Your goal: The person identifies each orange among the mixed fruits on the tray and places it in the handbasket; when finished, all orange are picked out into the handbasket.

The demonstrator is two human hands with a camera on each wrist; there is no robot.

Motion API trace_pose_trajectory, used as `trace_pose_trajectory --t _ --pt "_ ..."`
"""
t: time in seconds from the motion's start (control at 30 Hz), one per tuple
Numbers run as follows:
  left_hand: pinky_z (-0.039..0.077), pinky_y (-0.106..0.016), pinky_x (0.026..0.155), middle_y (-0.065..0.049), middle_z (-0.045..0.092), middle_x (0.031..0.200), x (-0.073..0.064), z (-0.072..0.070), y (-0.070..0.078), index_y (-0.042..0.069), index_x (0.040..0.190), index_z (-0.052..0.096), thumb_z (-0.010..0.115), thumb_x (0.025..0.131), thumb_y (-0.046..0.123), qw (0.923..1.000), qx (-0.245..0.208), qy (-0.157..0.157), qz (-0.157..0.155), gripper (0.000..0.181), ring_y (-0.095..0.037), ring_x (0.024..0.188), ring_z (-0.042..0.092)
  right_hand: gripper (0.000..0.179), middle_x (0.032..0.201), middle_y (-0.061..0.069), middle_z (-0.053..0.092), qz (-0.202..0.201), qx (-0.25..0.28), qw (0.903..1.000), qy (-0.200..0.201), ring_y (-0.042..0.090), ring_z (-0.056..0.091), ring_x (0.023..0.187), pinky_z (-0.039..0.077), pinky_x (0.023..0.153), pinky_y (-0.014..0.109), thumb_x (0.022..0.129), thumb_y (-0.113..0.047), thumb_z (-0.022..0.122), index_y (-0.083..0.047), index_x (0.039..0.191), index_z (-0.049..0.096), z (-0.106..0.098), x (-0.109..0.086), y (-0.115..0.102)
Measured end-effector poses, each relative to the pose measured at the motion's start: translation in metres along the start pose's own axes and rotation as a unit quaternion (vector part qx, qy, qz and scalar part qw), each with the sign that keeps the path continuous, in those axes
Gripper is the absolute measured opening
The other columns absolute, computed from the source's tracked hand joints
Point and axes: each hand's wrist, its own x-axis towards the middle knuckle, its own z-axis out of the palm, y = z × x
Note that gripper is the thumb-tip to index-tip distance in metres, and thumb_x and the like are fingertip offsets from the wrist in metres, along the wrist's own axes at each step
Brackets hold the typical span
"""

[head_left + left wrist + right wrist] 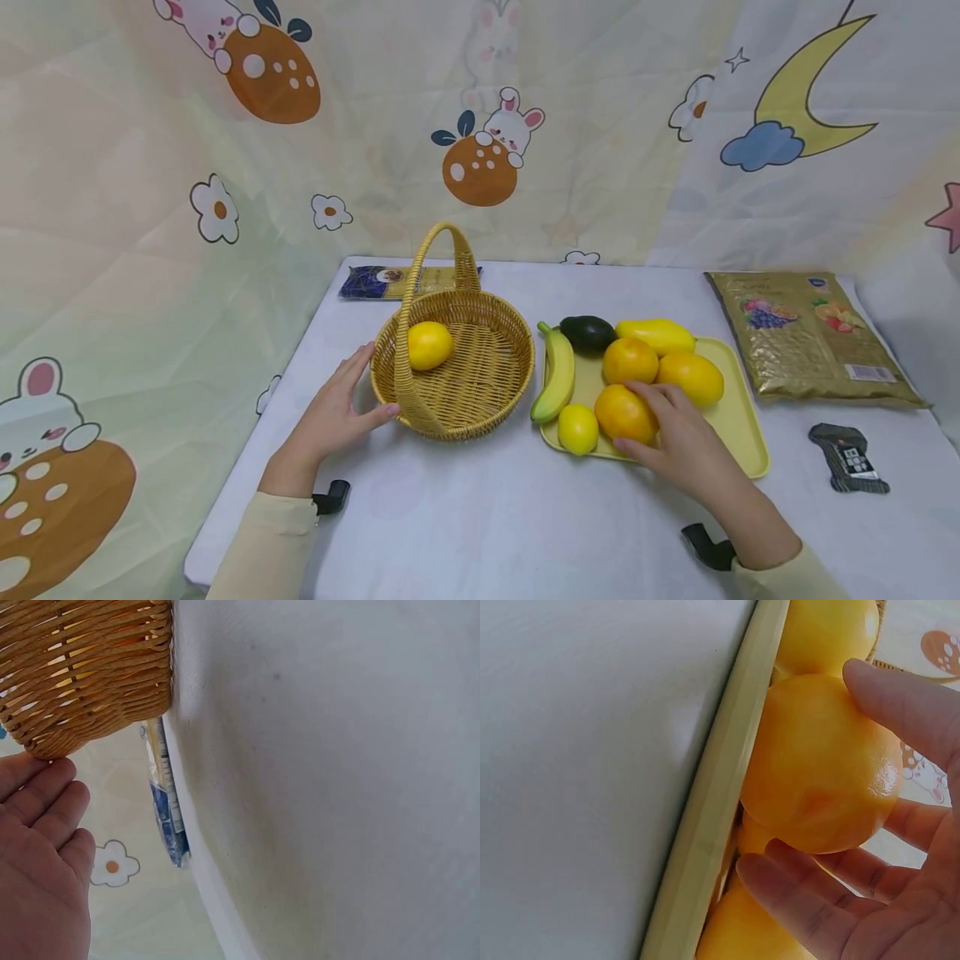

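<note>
A yellow wicker basket (480,408) with a tall arched handle stands left of centre, and a lemon-yellow fruit (430,346) lies inside it. My left hand (330,421) rests against the basket's left side, fingers fairly straight at the rim and thumb near the handle's base. At the pale yellow tray (750,442), my right hand (690,442) grips an orange (624,412). In the right wrist view, the thumb lies on one side of that orange (821,765) and the fingers curl round the other.
Also on the tray are a banana (557,375), a lemon (578,428), another orange (630,361), a dark avocado (588,334), a mango (692,379) and a long yellow fruit (656,336). A gold bag (813,342), a black packet (848,458) and a blue-gold packet (371,282) lie around.
</note>
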Motion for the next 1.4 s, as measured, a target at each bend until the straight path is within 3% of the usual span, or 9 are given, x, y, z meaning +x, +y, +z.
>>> trace_pose_trajectory --t 0.33,0.57,0.83,1.4 --pt "0.023 -0.073 0.124 -0.010 0.018 0.177 0.000 0.000 0.001 0.030 0.170 0.014 0.077 0.082 0.070 1.0000 -0.008 0.000 0.004 0.116 -0.041 0.163 0.017 0.087 0.143 0.024 0.048 0.023 0.006 0.9997 -0.010 0.044 0.055 0.125 0.047 0.106 0.071 0.086 -0.038 0.087 -0.011 0.156 0.043 0.002 0.002 -0.001" --pt "0.022 -0.072 0.125 -0.008 0.018 0.177 -0.001 0.000 0.001 0.031 0.170 0.012 0.077 0.083 0.069 1.0000 -0.006 -0.002 0.006 0.115 -0.041 0.163 0.017 0.083 0.141 0.023 0.051 0.018 0.013 0.9997 -0.010 0.042 0.056 0.122 0.049 0.104 0.070 0.086 -0.038 0.087 -0.011 0.154 0.046 0.000 -0.001 -0.001" --pt "0.022 -0.072 0.125 -0.006 0.017 0.177 -0.001 0.000 0.000 0.032 0.169 0.012 0.076 0.082 0.071 1.0000 -0.008 -0.002 0.003 0.115 -0.040 0.163 0.016 0.079 0.137 0.022 0.056 0.000 0.006 0.9998 -0.017 0.039 0.059 0.119 0.051 0.102 0.067 0.085 -0.036 0.088 -0.009 0.150 0.052 -0.007 -0.003 0.002" --pt "0.021 -0.073 0.125 -0.007 0.017 0.177 -0.002 0.000 0.000 0.032 0.169 0.012 0.076 0.082 0.072 0.9999 -0.010 -0.002 -0.002 0.115 -0.041 0.163 0.015 0.085 0.133 0.022 0.058 0.004 0.013 0.9991 -0.039 0.033 0.061 0.111 0.057 0.095 0.062 0.084 -0.045 0.087 -0.008 0.151 0.051 -0.033 0.000 0.005"
